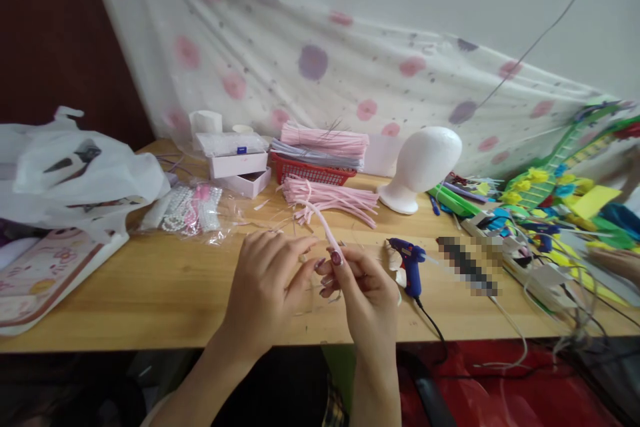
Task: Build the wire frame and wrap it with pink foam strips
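Observation:
A pink pipe cleaner (327,232) rises from between the thumb and fingers of my right hand (367,297); its upper end leans left and curls over. My left hand (265,283) is close beside it, thumb and forefinger curved together toward the right fingertips. Something small and pale shows between those left fingers, too small to name. Beyond both hands lies a loose bundle of pink pipe cleaners (345,200) on the wooden table (175,293). A blue hot glue gun (411,265) lies to the right of my right hand.
A white foam head (425,163) stands at the back, beside a red basket (315,172) of pipe cleaners. White boxes (239,165), bagged pearl beads (193,208) and a plastic bag (75,173) sit left. At right are cables, a power strip (530,270) and another person's hand (617,260).

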`<action>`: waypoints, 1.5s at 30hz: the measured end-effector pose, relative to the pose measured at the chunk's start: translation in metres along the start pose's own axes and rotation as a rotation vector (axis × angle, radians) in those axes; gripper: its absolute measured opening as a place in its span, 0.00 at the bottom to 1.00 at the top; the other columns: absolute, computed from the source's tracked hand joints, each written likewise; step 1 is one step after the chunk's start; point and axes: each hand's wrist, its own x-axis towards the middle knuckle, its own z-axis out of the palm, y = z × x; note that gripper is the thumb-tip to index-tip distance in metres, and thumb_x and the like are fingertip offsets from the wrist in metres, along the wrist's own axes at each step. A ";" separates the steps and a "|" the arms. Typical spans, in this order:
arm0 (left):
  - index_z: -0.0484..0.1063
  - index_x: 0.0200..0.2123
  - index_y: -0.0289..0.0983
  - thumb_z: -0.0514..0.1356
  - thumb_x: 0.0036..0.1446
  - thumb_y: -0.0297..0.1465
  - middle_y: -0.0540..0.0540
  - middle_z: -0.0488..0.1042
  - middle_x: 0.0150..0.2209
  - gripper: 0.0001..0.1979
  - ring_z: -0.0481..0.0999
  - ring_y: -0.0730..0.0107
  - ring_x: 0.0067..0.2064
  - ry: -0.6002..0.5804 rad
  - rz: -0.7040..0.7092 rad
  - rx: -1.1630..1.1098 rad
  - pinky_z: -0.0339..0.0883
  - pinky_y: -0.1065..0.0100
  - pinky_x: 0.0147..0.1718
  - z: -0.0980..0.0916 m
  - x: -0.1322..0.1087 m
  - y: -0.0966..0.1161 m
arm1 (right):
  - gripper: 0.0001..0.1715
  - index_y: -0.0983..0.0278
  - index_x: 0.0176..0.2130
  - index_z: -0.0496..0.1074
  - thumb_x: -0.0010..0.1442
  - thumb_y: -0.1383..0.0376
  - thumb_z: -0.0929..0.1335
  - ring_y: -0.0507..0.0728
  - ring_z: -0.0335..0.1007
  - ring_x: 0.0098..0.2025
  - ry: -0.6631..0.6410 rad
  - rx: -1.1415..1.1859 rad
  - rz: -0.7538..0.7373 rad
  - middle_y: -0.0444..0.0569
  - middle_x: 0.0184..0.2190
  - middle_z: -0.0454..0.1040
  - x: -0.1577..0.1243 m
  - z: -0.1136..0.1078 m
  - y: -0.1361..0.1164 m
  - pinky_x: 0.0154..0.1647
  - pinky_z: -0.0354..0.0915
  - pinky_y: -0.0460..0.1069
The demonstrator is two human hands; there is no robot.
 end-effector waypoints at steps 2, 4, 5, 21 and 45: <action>0.72 0.45 0.37 0.60 0.64 0.23 0.47 0.80 0.36 0.08 0.77 0.63 0.39 0.024 -0.005 0.001 0.67 0.62 0.43 0.002 -0.001 0.001 | 0.13 0.63 0.39 0.79 0.63 0.56 0.71 0.52 0.75 0.25 -0.019 -0.040 -0.003 0.49 0.28 0.81 -0.003 -0.001 -0.003 0.25 0.74 0.46; 0.73 0.44 0.37 0.60 0.63 0.21 0.48 0.80 0.36 0.08 0.77 0.69 0.36 0.046 -0.054 -0.063 0.68 0.68 0.38 0.003 -0.002 0.002 | 0.12 0.63 0.38 0.79 0.63 0.57 0.71 0.54 0.77 0.29 0.011 -0.127 -0.038 0.49 0.30 0.82 -0.006 -0.004 -0.006 0.29 0.75 0.46; 0.73 0.45 0.37 0.60 0.63 0.21 0.49 0.80 0.36 0.09 0.77 0.72 0.34 0.042 -0.094 -0.107 0.68 0.71 0.35 0.002 -0.002 0.002 | 0.10 0.62 0.38 0.79 0.62 0.58 0.72 0.54 0.78 0.31 0.039 -0.179 -0.066 0.49 0.30 0.81 -0.008 -0.005 -0.008 0.31 0.75 0.47; 0.57 0.29 0.40 0.63 0.60 0.31 0.56 0.62 0.27 0.15 0.53 0.80 0.21 0.019 -0.545 -0.574 0.50 0.73 0.18 0.011 -0.004 0.009 | 0.08 0.56 0.41 0.77 0.64 0.67 0.69 0.59 0.79 0.46 -0.235 -0.379 -0.247 0.49 0.45 0.81 -0.029 -0.004 -0.029 0.47 0.74 0.52; 0.72 0.30 0.41 0.59 0.61 0.25 0.47 0.75 0.40 0.07 0.76 0.64 0.46 -0.036 -0.476 -0.499 0.72 0.64 0.44 0.016 0.014 -0.017 | 0.06 0.58 0.38 0.79 0.64 0.64 0.69 0.53 0.73 0.27 -0.036 -0.201 -0.108 0.44 0.23 0.76 0.003 0.006 0.001 0.29 0.68 0.47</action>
